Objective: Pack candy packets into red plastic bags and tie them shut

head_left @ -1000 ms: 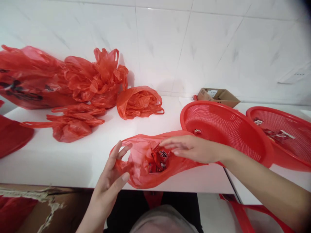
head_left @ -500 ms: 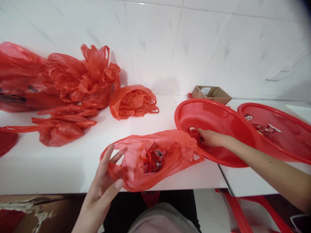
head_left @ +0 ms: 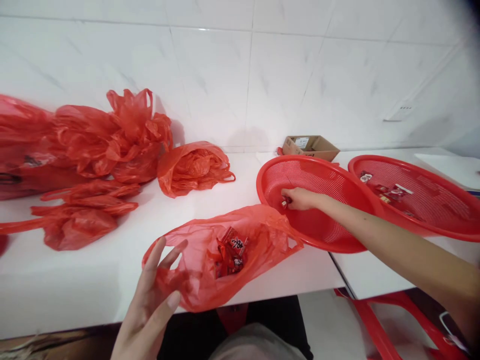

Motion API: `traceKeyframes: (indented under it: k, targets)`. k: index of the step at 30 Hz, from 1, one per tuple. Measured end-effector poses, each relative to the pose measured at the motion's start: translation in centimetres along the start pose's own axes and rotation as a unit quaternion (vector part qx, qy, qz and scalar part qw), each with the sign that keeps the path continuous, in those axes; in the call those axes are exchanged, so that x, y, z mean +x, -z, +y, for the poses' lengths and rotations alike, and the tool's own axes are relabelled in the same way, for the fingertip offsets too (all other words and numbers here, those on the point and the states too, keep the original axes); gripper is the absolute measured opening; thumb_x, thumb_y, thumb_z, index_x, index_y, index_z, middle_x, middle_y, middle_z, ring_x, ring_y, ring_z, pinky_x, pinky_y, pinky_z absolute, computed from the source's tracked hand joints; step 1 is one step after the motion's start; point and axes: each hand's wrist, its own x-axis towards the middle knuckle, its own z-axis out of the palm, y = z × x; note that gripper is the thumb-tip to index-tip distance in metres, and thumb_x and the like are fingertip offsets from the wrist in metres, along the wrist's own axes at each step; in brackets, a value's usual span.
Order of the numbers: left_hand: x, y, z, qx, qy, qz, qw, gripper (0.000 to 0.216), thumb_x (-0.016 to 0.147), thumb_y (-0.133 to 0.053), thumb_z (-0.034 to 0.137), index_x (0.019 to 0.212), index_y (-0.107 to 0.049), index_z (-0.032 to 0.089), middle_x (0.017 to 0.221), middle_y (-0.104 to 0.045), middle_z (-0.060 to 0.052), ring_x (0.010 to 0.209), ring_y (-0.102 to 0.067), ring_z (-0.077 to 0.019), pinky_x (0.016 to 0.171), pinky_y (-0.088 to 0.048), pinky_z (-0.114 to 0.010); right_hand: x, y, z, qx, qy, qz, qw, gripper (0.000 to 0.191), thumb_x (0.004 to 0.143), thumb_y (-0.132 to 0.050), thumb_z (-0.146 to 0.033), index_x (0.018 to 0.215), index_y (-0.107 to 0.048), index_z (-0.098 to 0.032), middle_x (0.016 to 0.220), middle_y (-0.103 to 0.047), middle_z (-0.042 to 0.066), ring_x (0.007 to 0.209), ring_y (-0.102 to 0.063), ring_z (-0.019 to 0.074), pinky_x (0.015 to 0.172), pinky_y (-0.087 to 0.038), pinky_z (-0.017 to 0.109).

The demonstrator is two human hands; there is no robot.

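A red plastic bag (head_left: 202,285) lies on its side near the table's front edge, its mouth spread. Inside it are several small red-wrapped snack packets (head_left: 234,245) with dark lettering. My left hand (head_left: 152,295) is at the bag's left end, fingers apart and touching the film by its handle opening; the thumb stands away from the fingers. Over in the nearer red perforated basket (head_left: 330,175), my right hand (head_left: 302,198) reaches down, its fingers pinched around a small wrapped candy (head_left: 285,202) in a dark red wrapper.
A second red basket (head_left: 431,175) on the right holds several small packets (head_left: 397,192). Behind the baskets stands an open cardboard box (head_left: 311,146). Crumpled red bags (head_left: 131,140) line the wall at left, with another bunched bag (head_left: 197,167) beside them. Below is a red stool (head_left: 390,325).
My right hand has closed on the small candy that lay in the basket and is drawn slightly up. The view has shifted; my left hand stays at the bag.
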Motion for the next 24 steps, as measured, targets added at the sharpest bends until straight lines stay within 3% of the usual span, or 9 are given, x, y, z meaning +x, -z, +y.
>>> traceKeyframes:
  k: [3,7,12,14,18,21,24]
  targets:
    - [-0.1,0.2,0.2,0.001,0.012,0.005,1.000,0.072,0.078,-0.068,0.044,0.143,-0.038,0.043,0.146,-0.048,0.000,0.134,-0.041,-0.0301,0.098,-0.049,-0.035,-1.6,1.6,-1.4,0.058,0.025,0.004,0.998,0.013,0.079,-0.062,-0.019,0.089,-0.054,-0.019,0.081,-0.063,0.006,0.066,-0.060,0.0158,0.059,-0.045,0.027]
    - [0.1,0.2,0.3,-0.003,0.018,0.007,1.000,0.074,0.076,-0.070,0.044,0.143,-0.038,0.044,0.146,-0.047,0.000,0.120,-0.054,-0.0283,0.091,-0.053,-0.033,-5.3,3.6,-5.2,0.121,0.089,0.043,0.988,0.019,0.088,-0.056,-0.034,0.099,-0.055,-0.019,0.082,-0.066,0.006,0.070,-0.062,0.0159,0.064,-0.048,0.027]
    - [0.5,-0.1,-0.1,-0.028,-0.001,-0.023,0.999,0.073,0.079,-0.069,0.038,0.144,-0.037,0.042,0.149,-0.043,-0.003,0.115,-0.056,-0.0266,0.087,-0.052,-0.031,-9.9,1.7,-11.5,0.122,0.197,0.112,0.966,0.016,0.081,-0.066,-0.034,0.090,-0.059,-0.022,0.079,-0.063,0.000,0.068,-0.059,0.0142,0.064,-0.046,0.027]
    - [0.5,-0.1,-0.3,-0.036,-0.004,-0.035,0.999,0.073,0.080,-0.068,0.037,0.145,-0.036,0.041,0.149,-0.042,-0.004,0.119,-0.053,-0.0266,0.089,-0.051,-0.031,-10.7,0.1,-13.5,0.135,0.214,0.064,0.965,0.017,0.079,-0.067,-0.034,0.090,-0.060,-0.023,0.074,-0.062,-0.002,0.064,-0.056,0.0129,0.059,-0.044,0.026]
    - [0.2,0.4,-0.4,-0.041,-0.014,-0.044,0.998,0.071,0.082,-0.067,0.035,0.146,-0.035,0.040,0.151,-0.040,-0.005,0.109,-0.058,-0.0219,0.087,-0.051,-0.029,-10.3,-2.4,-15.7,0.265,0.188,-0.113,0.939,0.013,0.080,-0.065,-0.026,0.091,-0.059,-0.022,0.070,-0.062,-0.002,0.061,-0.059,0.0128,0.057,-0.048,0.026]
    - [0.0,0.8,-0.5,-0.052,-0.019,-0.044,0.998,0.071,0.083,-0.065,0.034,0.146,-0.034,0.039,0.151,-0.040,-0.005,0.102,-0.059,-0.0192,0.086,-0.051,-0.028,-9.3,-3.2,-16.0,0.348,0.205,-0.184,0.896,0.021,0.080,-0.062,-0.020,0.101,-0.059,-0.021,0.092,-0.067,0.002,0.070,-0.063,0.0138,0.067,-0.054,0.030]
    - [-0.1,1.0,-0.6,-0.054,-0.014,-0.039,0.998,0.070,0.084,-0.065,0.034,0.146,-0.034,0.039,0.151,-0.040,-0.004,0.114,-0.055,-0.0223,0.090,-0.049,-0.028,-8.9,-3.5,-15.7,0.401,0.227,-0.229,0.857,0.039,0.082,-0.058,-0.019,0.121,-0.054,-0.022,0.110,-0.065,0.005,0.085,-0.066,0.0159,0.077,-0.055,0.033]
